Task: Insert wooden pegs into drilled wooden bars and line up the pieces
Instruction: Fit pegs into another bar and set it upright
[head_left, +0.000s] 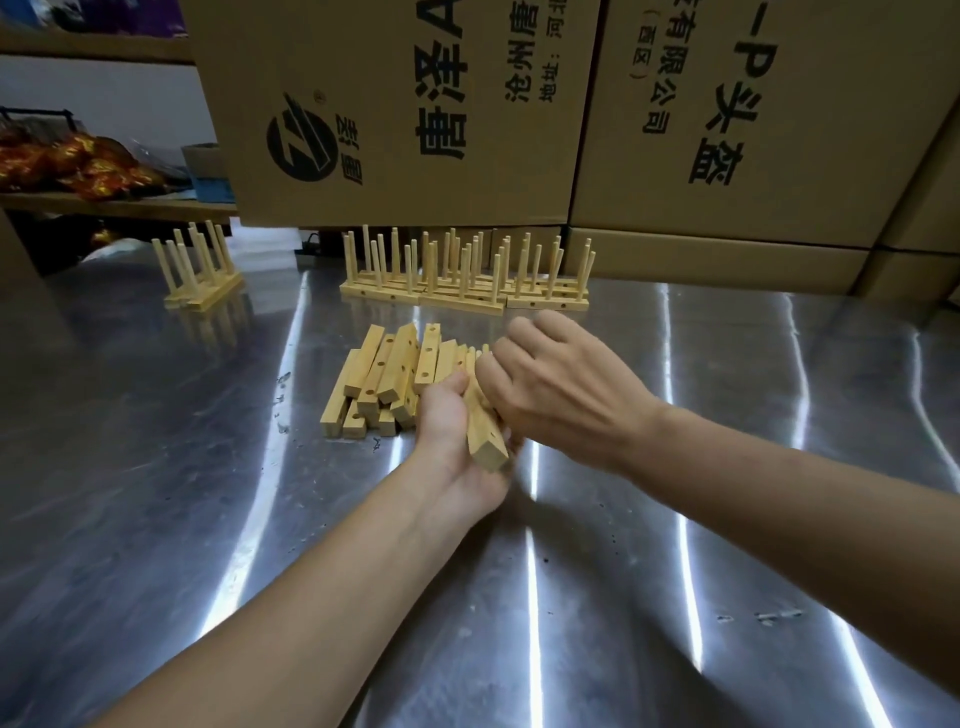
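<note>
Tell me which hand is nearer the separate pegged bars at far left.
Left. The left hand, gripping a bar, is right of the pegged bars; the right hand is even farther right.

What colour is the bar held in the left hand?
The bar is pale yellowish natural wood, shown in the head view.

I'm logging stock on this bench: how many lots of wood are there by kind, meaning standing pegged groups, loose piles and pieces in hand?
Standing groups of pegged pale wooden bars: 2, the small left group and the long back row.
Loose pile of drilled pale wooden bars: 1.
Pale wooden bar held by the left hand: 1.
Total: 4.
</note>
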